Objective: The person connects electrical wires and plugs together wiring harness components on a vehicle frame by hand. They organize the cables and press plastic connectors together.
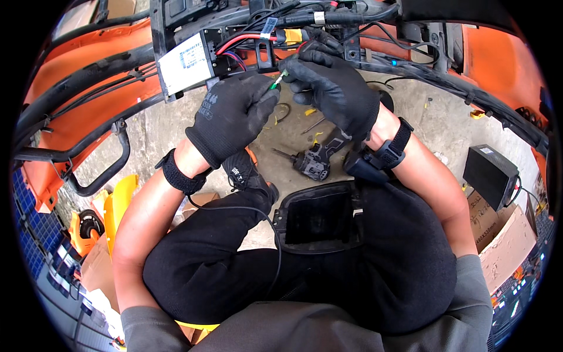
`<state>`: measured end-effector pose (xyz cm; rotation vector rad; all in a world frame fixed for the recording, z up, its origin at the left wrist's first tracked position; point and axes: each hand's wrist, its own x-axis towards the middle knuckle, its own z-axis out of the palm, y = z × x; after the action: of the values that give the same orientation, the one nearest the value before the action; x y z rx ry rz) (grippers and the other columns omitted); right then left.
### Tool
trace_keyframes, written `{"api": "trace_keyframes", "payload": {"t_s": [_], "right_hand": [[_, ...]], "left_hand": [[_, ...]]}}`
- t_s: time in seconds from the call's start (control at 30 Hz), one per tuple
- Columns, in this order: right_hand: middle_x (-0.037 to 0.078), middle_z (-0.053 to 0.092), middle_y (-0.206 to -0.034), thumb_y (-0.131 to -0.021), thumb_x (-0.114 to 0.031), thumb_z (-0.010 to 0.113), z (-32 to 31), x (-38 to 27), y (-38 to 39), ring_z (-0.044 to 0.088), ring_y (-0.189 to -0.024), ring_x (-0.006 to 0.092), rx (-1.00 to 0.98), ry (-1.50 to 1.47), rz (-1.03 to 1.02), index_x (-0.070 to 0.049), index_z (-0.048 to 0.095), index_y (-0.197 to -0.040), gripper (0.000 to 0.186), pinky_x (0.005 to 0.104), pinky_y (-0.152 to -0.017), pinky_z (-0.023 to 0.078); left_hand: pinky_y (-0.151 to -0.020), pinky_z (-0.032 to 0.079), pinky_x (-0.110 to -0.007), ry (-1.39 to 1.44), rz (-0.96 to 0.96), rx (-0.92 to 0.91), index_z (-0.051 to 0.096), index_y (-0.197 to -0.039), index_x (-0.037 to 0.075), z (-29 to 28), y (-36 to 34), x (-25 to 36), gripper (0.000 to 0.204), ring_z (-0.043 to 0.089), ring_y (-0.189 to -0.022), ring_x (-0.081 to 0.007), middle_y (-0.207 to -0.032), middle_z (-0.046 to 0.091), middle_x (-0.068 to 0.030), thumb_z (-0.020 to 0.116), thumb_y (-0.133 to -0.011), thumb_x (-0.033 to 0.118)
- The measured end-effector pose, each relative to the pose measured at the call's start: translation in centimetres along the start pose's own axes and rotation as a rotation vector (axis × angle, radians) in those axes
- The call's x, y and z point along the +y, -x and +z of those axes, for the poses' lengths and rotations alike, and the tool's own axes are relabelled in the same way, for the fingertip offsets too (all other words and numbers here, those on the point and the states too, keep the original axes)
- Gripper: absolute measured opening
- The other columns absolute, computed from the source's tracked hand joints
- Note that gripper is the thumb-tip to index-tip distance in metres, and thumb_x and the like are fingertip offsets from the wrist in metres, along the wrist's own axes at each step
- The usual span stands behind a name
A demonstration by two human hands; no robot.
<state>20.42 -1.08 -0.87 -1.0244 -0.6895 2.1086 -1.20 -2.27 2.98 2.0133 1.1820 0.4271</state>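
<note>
Pinching a green/wht piece [278,81] btwn gloved fingertips: L hand [231,114] closed on its lower end, R hand [335,91] gripping upper end. Piece is R of wht-labelled box [186,63], w/ drill [316,157] on floor [158,138] below.

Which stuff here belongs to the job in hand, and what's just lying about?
Likely job:
small green-and-white piece between left hand and right hand
red cable
yellow connector
white-faced electronics box

Apparently lying about:
cordless drill on floor
black box
cardboard box
</note>
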Motion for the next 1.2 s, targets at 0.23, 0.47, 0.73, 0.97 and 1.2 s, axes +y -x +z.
{"api": "trace_keyframes", "payload": {"t_s": [0.23,0.47,0.73,0.97,1.2], "right_hand": [[0.001,0.062,-0.085,-0.097,-0.033,0.071,-0.1,-0.2,-0.3,0.058,-0.069,0.0069,0.011,0.040,-0.034,-0.003,0.068,-0.108,0.032,0.0214,-0.064,0.051],[0.003,0.071,-0.090,-0.097,-0.033,0.071,0.9,-0.5,0.0,0.061,-0.069,0.0056,0.033,0.189,0.005,0.000,0.069,-0.110,0.035,0.0201,-0.065,0.054],[-0.002,0.067,-0.093,-0.101,-0.031,0.065,1.0,-0.7,0.2,0.054,-0.075,0.0033,0.017,0.319,0.045,-0.004,0.071,-0.113,0.031,0.0190,-0.066,0.045],[0.002,0.068,-0.085,-0.098,-0.031,0.069,1.0,-0.8,0.2,0.060,-0.067,0.0060,0.032,0.251,0.012,0.001,0.069,-0.105,0.032,0.0220,-0.059,0.053],[0.003,0.067,-0.083,-0.099,-0.029,0.068,0.5,-0.5,-0.1,0.058,-0.064,0.0063,0.021,0.245,-0.010,0.001,0.068,-0.101,0.030,0.0232,-0.056,0.051]], "left_hand": [[-0.065,0.046,-0.045,-0.044,0.042,0.020,0.063,-0.092,-0.001,0.3,-0.1,-0.2,0.016,0.060,-0.072,-0.0389,-0.078,0.061,-0.0197,0.063,-0.095,0.015],[-0.062,0.044,-0.043,-0.042,0.031,0.007,0.065,-0.102,-0.002,0.4,0.2,-0.8,0.016,0.058,-0.070,-0.0386,-0.079,0.061,-0.0213,0.062,-0.096,0.013],[-0.067,0.047,-0.046,-0.052,0.041,0.020,0.064,-0.099,-0.001,0.3,0.1,-0.8,0.014,0.061,-0.076,-0.0412,-0.083,0.063,-0.0213,0.064,-0.094,0.012],[-0.059,0.047,-0.032,0.019,-0.003,0.142,0.068,-0.105,-0.002,0.6,0.4,-0.8,0.017,0.059,-0.061,-0.0189,-0.079,0.065,-0.0109,0.067,-0.095,0.011],[-0.060,0.048,-0.025,0.115,-0.138,0.146,0.071,-0.111,0.001,0.4,0.4,-0.6,0.020,0.057,-0.066,-0.0080,-0.083,0.066,-0.0032,0.071,-0.094,0.011]]}}
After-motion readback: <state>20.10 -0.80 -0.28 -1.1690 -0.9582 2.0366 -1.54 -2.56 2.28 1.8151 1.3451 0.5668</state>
